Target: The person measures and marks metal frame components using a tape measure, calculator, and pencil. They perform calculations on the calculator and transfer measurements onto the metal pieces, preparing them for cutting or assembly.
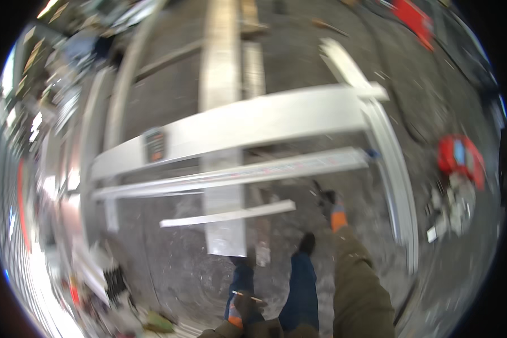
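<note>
My right hand (328,204), in a dark glove with an orange cuff, reaches forward near the right end of a long pale profile (298,167) with faint red marks. Motion smears its fingers, and I cannot tell whether it touches the profile. Close to my body, my left hand (247,308), also dark-gloved with an orange cuff, is closed on a thin tan stick (249,296). A short white strip (228,216) lies across a wide pale board (225,239) in front of my legs. Beyond the profile lies a broad white beam (276,117) bearing a small dark handheld device (154,145) with orange parts.
Long pale rails (397,186) run along the right side. A red machine (461,160) with a bluish panel stands at far right, beside a heap of pale scraps (453,208). Dark cables (400,107) cross the grey floor. Blurred clutter (67,96) fills the left.
</note>
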Demonstrator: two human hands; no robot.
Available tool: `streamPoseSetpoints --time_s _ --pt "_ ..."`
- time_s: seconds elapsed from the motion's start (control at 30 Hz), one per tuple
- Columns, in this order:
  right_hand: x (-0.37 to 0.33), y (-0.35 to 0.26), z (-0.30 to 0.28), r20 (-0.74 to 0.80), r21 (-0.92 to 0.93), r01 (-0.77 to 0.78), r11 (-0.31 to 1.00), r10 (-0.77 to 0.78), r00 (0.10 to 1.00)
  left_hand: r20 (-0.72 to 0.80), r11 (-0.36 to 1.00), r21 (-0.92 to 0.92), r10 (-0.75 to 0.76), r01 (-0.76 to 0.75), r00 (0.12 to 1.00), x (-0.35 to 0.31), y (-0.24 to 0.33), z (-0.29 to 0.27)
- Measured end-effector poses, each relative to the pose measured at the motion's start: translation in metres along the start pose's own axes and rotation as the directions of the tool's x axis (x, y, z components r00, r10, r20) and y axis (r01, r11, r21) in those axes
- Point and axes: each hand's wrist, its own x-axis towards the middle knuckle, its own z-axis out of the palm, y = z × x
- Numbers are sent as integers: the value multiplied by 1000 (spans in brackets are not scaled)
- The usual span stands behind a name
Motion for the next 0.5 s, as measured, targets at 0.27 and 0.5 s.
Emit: streamPoseSetpoints --time_s 0.27,0.5 --pt "99 -46 10 301 -390 -26 920 155 941 183 781 -610 -22 131 983 20 -53 56" --pt "123 -54 29 229 -490 -27 871 158 960 8 897 -439 58 -48 998 16 -36 82"
